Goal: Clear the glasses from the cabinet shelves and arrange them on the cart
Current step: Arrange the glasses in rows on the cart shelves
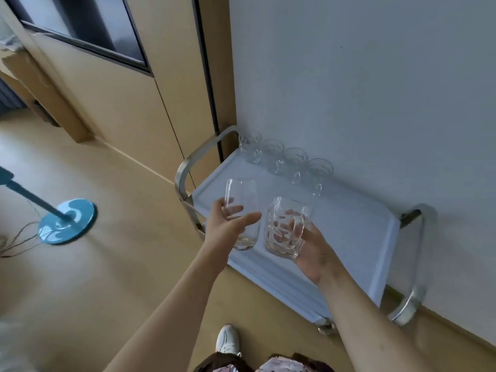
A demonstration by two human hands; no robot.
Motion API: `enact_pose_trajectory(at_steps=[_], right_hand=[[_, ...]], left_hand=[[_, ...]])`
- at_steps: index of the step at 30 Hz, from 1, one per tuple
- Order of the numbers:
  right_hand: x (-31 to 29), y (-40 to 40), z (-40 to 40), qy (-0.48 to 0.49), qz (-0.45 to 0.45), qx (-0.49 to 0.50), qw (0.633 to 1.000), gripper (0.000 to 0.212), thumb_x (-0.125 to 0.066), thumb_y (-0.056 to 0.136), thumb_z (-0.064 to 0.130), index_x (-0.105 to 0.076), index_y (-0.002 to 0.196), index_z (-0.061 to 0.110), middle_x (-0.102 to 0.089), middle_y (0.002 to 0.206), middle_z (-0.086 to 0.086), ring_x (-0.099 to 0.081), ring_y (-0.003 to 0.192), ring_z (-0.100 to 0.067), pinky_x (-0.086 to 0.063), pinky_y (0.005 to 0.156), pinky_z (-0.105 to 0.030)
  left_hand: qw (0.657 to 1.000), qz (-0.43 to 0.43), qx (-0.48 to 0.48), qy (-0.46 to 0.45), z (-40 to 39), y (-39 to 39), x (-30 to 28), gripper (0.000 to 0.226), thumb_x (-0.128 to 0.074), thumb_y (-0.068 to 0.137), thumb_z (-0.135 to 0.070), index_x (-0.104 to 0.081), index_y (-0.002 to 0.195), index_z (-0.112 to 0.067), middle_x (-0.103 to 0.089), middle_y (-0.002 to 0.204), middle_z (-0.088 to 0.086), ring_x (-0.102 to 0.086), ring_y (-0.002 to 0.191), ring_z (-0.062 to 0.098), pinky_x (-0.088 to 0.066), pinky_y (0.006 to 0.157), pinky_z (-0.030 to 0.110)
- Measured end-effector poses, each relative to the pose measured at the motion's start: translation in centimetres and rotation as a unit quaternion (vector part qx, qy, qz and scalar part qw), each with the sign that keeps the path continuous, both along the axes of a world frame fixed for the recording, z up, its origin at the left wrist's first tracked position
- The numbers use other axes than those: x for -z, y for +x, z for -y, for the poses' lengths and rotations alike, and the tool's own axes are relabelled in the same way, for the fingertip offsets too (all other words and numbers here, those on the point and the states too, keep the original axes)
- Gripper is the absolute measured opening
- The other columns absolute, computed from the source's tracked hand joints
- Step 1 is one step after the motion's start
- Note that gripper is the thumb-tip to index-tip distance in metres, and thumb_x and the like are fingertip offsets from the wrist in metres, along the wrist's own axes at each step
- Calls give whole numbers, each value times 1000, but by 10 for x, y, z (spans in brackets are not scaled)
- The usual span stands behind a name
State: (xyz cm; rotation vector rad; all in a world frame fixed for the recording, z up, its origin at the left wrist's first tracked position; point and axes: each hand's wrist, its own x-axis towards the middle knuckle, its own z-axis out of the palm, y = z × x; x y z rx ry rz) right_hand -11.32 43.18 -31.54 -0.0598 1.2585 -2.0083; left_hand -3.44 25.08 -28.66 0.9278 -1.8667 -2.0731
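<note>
Over the cart [357,221], my left hand [228,226] wraps a smooth tumbler [241,210] and my right hand [312,251] a ribbed glass [285,226]. Light, slick and breakable, so I grip mid-body. Four more glasses [284,162] sit at 12 o'clock.

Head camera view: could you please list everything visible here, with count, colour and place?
Cart: one, pale top, metal handles, against the wall.
Mugs on cart: four, clear glass, in a row along the cart's wall side.
Smooth glass: one, clear, held above the cart.
Patterned glass: one, clear, held above the cart.
Fan base: one, blue, on the floor at left.
Door: one, tan, with a window, behind the cart.
Shoe: one, white, bottom centre.
Left hand: grips the smooth glass.
Right hand: grips the patterned glass.
</note>
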Motion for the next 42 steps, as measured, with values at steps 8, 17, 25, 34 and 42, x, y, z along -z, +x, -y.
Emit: enact_pose_trajectory(at_steps=[8,17,25,34,42], right_hand=[[18,-40,-4,102,-7,156,982,78,-84,66,26,-55,135,5,-66,120,-22,-60,120,-46,-46,103,-60],[55,-115,-46,203,3,274,940,79,-96,39,28,-65,111,19,-75,98,0,-74,91,-22,-57,72,-33],[96,-192,-84,306,-38,230,923,103,-96,33,35,-44,121,54,-58,122,8,-61,109,-3,-49,85,-20],[127,-247,-97,400,-139,154,893,116,-103,46,22,-38,143,24,-45,137,-1,-52,123,-21,-46,106,-40],[134,-275,-100,441,-182,117,871,114,-102,48,19,-40,143,21,-54,135,7,-52,127,-7,-40,96,-22]], left_hand=[[991,27,133,14,14,-85,23,78,-92,56,-40,-51,123,-31,-64,121,-3,-71,95,7,-55,83,31],[979,79,185,24,-28,-171,55,81,-91,53,-38,-51,123,-29,-64,121,-3,-69,102,12,-56,93,39],[976,115,181,22,-57,-226,81,90,-93,44,-45,-52,122,-33,-66,120,-4,-70,102,12,-55,89,33],[977,130,165,18,-76,-250,94,91,-92,41,-44,-52,122,-32,-66,120,-4,-69,105,14,-51,78,22],[983,119,141,14,-85,-249,99,83,-91,52,-31,-51,124,-28,-64,122,0,-67,108,18,-53,84,28]])
